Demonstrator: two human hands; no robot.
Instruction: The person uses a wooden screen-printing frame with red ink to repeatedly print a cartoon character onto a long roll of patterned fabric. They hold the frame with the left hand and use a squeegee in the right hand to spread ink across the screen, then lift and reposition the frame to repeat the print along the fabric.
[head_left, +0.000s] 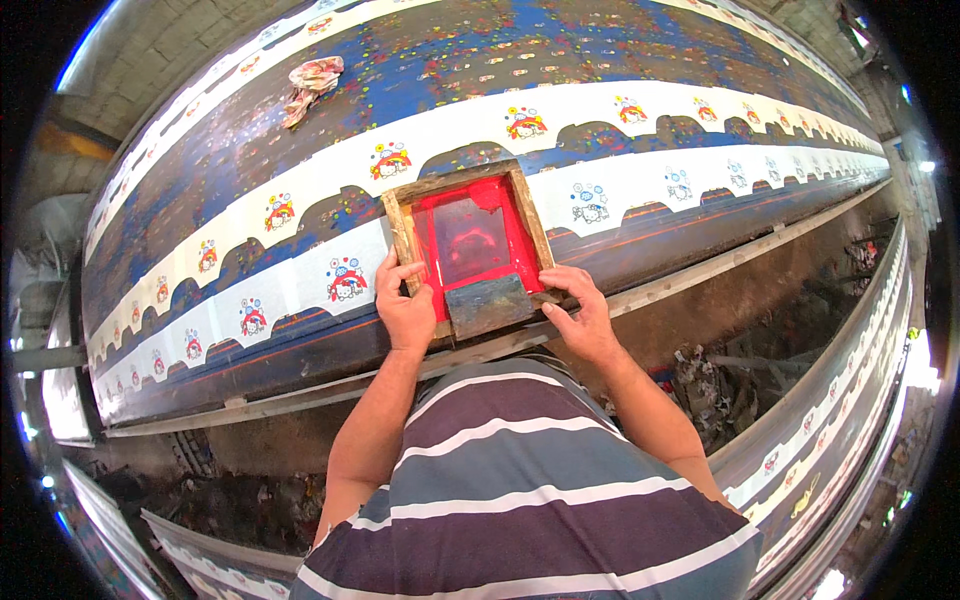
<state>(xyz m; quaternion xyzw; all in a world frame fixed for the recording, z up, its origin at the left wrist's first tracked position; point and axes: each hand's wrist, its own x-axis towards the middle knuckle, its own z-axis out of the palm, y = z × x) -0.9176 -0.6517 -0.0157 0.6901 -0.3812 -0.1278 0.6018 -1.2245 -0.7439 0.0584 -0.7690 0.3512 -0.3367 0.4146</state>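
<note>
A wooden screen-printing frame [534, 215] lies over the near row of white cut pieces, its mesh smeared with red ink [508, 230]. My left hand [405, 305] grips the frame's left side, fingers curled over the wood. My right hand [582, 312] holds its near right corner, thumb and fingers bent round it. Between my hands, a dark, worn squeegee [488, 305] rests at the frame's near end. Left of the frame, a white piece [347, 280] carries a cartoon print with red in it; right of it, a piece [590, 202] shows blue and dark outlines only. The piece underneath is mostly hidden.
The long, ink-stained table [600, 50] bears another row of multicoloured prints [525, 123] farther back. A crumpled, stained cloth [313, 80] lies at the far left. A wooden rail [680, 268] runs along the near edge. Behind me on the right stands another table with printed pieces [800, 440].
</note>
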